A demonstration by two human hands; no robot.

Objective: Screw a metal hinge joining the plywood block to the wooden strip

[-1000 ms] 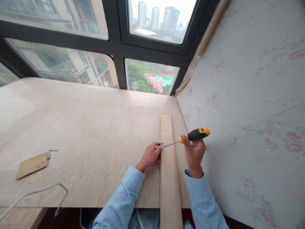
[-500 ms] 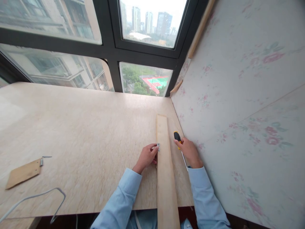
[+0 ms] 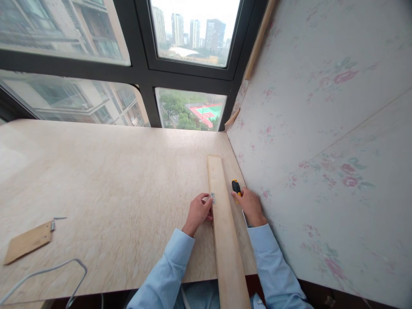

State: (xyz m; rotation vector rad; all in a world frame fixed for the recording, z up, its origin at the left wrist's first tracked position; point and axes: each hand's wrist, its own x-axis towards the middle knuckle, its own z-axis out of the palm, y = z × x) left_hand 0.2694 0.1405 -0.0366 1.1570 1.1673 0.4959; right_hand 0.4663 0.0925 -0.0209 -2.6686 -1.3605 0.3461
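A long pale wooden plank [image 3: 223,223] lies lengthwise on the marble-patterned tabletop [image 3: 112,184], close to the wall on the right. A small metal hinge [image 3: 213,198] sits on the plank's left edge. My left hand [image 3: 198,212] rests against that edge with its fingers pinching the hinge. My right hand [image 3: 249,207] lies low on the table between plank and wall, wrapped around a black and yellow screwdriver [image 3: 237,187] that lies flat along the table.
A small brown wooden piece [image 3: 27,241] with a hinge [image 3: 53,225] lies at the table's left. A white wire hanger [image 3: 48,272] crosses the near left edge. The floral wallpapered wall [image 3: 322,150] stands right; dark-framed windows [image 3: 144,73] run behind the table.
My right hand has lowered the screwdriver from the hinge down to the table beside the plank. My left hand has stayed on the hinge. The view has shifted slightly.
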